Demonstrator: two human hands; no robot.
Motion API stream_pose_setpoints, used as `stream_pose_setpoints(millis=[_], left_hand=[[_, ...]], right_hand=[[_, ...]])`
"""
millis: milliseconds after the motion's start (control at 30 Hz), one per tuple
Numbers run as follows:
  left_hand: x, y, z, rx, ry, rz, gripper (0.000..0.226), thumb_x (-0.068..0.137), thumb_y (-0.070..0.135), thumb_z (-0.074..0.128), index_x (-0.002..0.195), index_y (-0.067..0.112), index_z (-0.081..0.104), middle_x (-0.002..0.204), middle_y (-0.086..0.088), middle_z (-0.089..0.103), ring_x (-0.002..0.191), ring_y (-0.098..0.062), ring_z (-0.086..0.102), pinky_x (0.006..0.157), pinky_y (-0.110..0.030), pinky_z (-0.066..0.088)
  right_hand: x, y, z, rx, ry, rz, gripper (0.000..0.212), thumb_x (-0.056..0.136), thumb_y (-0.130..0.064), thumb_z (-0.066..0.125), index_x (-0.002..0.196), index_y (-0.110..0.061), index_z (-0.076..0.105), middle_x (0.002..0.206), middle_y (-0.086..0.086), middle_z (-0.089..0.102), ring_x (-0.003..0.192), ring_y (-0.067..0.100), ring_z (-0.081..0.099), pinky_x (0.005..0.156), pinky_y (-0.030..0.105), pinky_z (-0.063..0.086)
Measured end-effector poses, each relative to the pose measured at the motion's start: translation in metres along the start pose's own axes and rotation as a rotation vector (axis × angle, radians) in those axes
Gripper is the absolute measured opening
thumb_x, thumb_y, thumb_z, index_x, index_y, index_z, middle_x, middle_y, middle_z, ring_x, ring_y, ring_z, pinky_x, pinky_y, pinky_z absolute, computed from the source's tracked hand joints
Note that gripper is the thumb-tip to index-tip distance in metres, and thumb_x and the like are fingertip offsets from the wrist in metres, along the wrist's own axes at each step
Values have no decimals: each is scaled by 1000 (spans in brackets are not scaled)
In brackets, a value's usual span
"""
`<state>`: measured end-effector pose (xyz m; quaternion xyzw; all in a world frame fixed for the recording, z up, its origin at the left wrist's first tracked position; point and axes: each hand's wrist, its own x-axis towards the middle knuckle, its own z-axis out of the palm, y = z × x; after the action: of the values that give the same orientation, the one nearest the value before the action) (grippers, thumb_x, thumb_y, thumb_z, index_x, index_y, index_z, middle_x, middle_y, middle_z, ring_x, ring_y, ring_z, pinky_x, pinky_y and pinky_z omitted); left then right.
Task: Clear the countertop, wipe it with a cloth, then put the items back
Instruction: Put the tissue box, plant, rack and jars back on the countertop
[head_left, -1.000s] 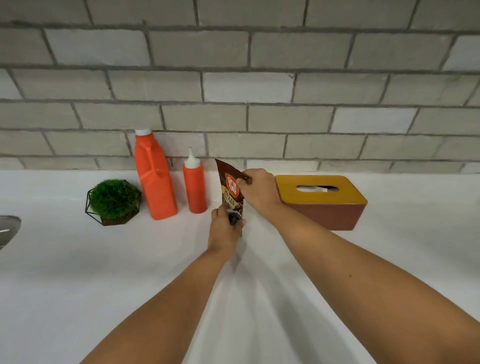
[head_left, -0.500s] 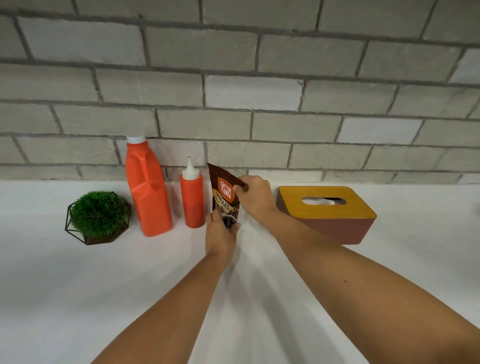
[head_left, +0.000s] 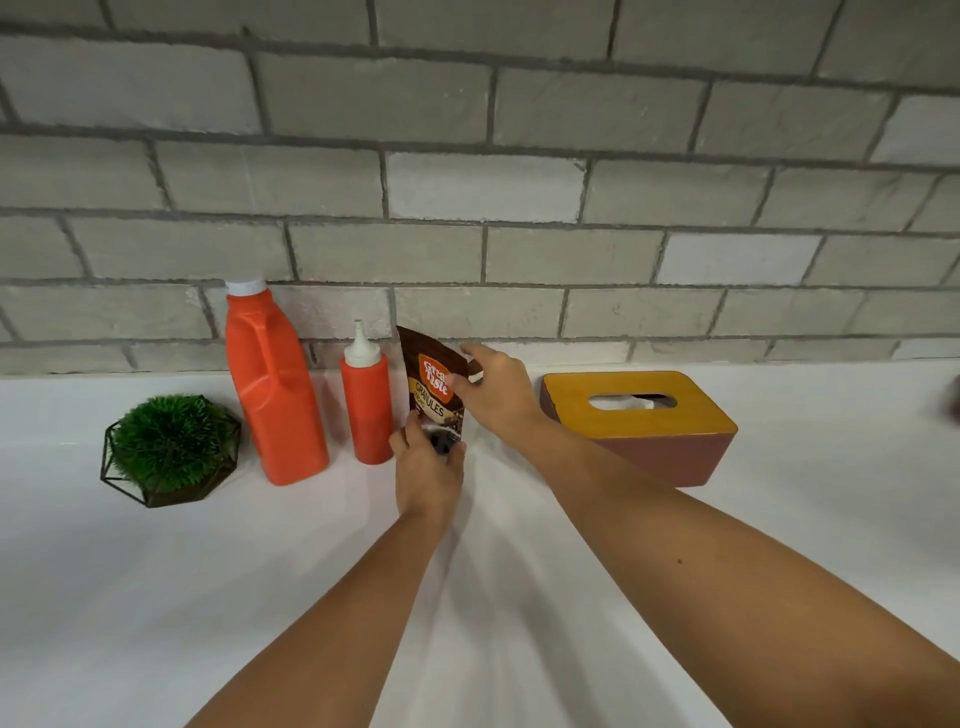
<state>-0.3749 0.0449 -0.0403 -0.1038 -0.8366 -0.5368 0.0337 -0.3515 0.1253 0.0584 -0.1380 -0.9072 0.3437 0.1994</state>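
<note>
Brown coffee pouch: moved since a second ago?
Yes: the brown coffee pouch edged left, nearer the small orange squeeze bottle, farther from the yellow-lidded tissue box.

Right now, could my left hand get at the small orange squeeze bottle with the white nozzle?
Probably yes. The small orange squeeze bottle stands just beside the left hand, nothing between them, but that hand grips the brown coffee-granules pouch and must release it first.
</note>
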Motion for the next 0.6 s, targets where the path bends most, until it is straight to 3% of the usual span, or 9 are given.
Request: stream_pose_setpoints(millis=[200,300,433,600], left_hand=[[-17,13,0,-23,99,70,36,85,8,61,117,6,45,123,-13,42,105,-32,52,89,-39,49],[-28,22,7,-32,58,131,33,84,7,60,114,8,46,122,-12,42,104,-32,52,90,-41,48],[-48,41,23,-44,-11,224,34,84,4,61,115,4,47,124,-13,41,108,-29,49,92,-32,44],[-81,72,49,-74,-104,267,36,85,5,61,118,8,47,123,-11,40,102,-27,54,85,-26,43]], right_hand=[[-12,6,-23,-13,56,54,44,92,-30,57,132,-15,50,118,8,62,110,23,57,90,32,47],[-24,14,-41,1,65,97,40,92,-30,56,128,-15,54,114,8,63,106,24,59,88,30,47],[-47,27,-69,-27,92,116,35,92,-27,55,123,-10,58,110,10,66,104,23,59,88,28,44],[-80,49,-112,-72,148,130,28,92,-26,55,112,-9,65,105,9,68,95,21,61,77,28,47]])
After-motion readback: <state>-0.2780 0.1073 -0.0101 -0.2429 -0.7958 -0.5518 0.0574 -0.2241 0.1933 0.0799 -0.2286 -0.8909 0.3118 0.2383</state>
